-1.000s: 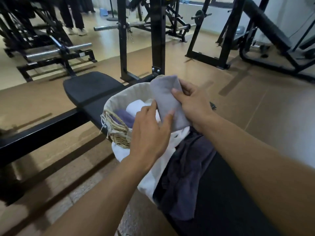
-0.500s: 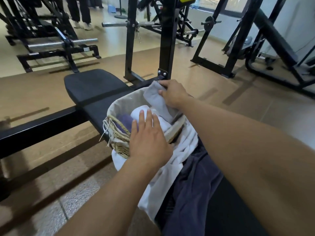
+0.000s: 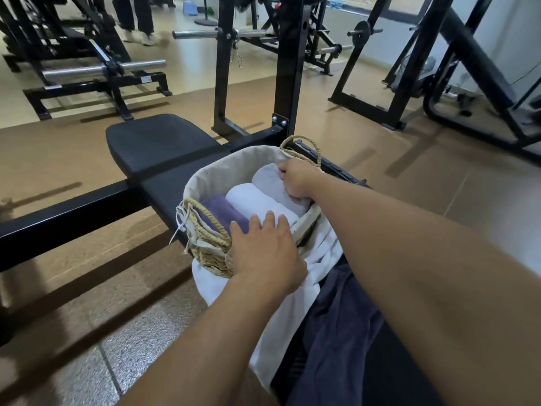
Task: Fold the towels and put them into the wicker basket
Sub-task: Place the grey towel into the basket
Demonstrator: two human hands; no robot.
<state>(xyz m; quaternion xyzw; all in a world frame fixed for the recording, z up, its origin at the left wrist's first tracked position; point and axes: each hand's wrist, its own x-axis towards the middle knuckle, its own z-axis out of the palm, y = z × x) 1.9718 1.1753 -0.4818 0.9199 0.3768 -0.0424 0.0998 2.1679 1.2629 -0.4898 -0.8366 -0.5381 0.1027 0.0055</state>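
Our left fingers [image 3: 265, 222] lie straight and a little spread, resting on the near rim of the basket [image 3: 205, 250] and the edge of the white towel [image 3: 257, 200], holding nothing; the left hand [image 3: 263, 253] sits low in the middle of the frame. Our right fingers [image 3: 285, 171] are curled down into the far right end of the basket, gripping the grey towel [image 3: 272, 183], with the right hand [image 3: 295, 178] just below the far handle [image 3: 301, 150].

Going from left to right, we see a black bench [image 3: 158, 148] running from the left edge toward the centre, and the basket stands on it. Inside the cloth-lined basket three folded towels lie side by side: a purple towel [image 3: 222, 212] at the left, the white one in the middle, the grey one at the right. Under the near side of the basket an unfolded white cloth [image 3: 281, 326] hangs down toward the floor, and just right of it a dark blue cloth [image 3: 339, 332] lies rumpled, toward the lower right. Black gym frames [image 3: 288, 68] stand across the top of the frame.
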